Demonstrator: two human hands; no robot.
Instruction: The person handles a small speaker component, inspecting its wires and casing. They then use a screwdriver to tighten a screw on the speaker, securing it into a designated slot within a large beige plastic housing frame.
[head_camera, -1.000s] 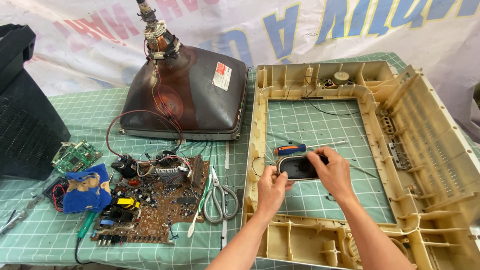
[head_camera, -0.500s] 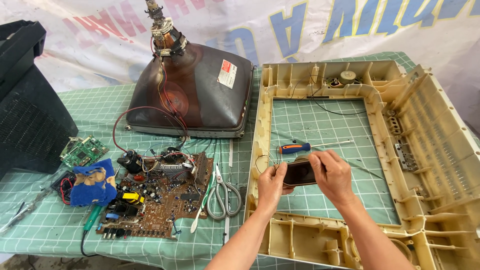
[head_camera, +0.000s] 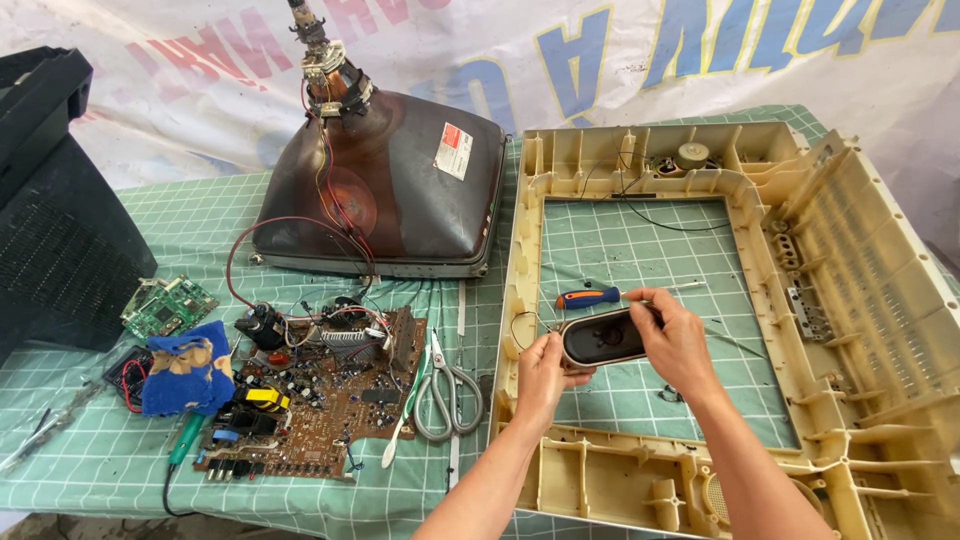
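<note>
Both hands hold a small oval black speaker (head_camera: 603, 338) tilted up over the green grid mat, inside the opening of a yellowed plastic television front frame (head_camera: 870, 300). My left hand (head_camera: 543, 370) grips its left end and my right hand (head_camera: 677, 340) its right end. A thin wire (head_camera: 525, 322) loops from the speaker's left side. Just beyond the speaker, on the mat, lies a screwdriver (head_camera: 590, 297) with an orange and blue handle.
A picture tube (head_camera: 400, 190) lies face down at the back. Left of the frame are scissors (head_camera: 447, 390), a brown circuit board (head_camera: 320, 395), a blue cloth (head_camera: 185, 365), a small green board (head_camera: 165, 306) and a black rear casing (head_camera: 50, 220).
The speaker has been lifted off the mat and tilted up between both hands. The camera has shifted slightly.
</note>
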